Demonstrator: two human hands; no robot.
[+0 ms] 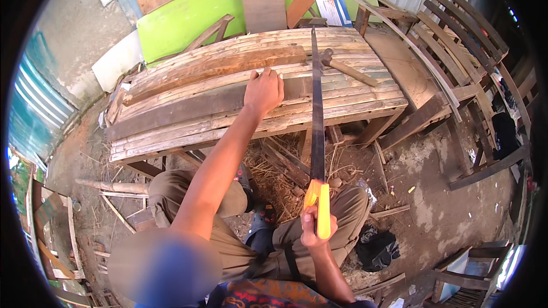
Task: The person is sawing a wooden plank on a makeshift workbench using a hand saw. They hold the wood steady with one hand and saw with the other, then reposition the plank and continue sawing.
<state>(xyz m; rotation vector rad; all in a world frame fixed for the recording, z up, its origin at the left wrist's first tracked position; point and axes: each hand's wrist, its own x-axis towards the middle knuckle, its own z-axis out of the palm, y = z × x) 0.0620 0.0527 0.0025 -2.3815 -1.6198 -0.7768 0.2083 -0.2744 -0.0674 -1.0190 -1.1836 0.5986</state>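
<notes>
My right hand is wrapped round the yellow handle of a handsaw. Its long, dark blade points away from me, passing over the front edge of a bench topped with bamboo slats. The blade lies by the right end of a dark wooden plank; whether it touches the wood I cannot tell. On that plank my left hand presses down, its fingers curled over the far edge. A thicker brown board lies behind it. To the right of the blade rests a hammer with a wooden handle.
Wooden frames and slatted furniture crowd the right side. Green panels and boards lean behind the bench. Straw and wood scraps litter the ground between my legs. A black plastic bag lies beside my right leg.
</notes>
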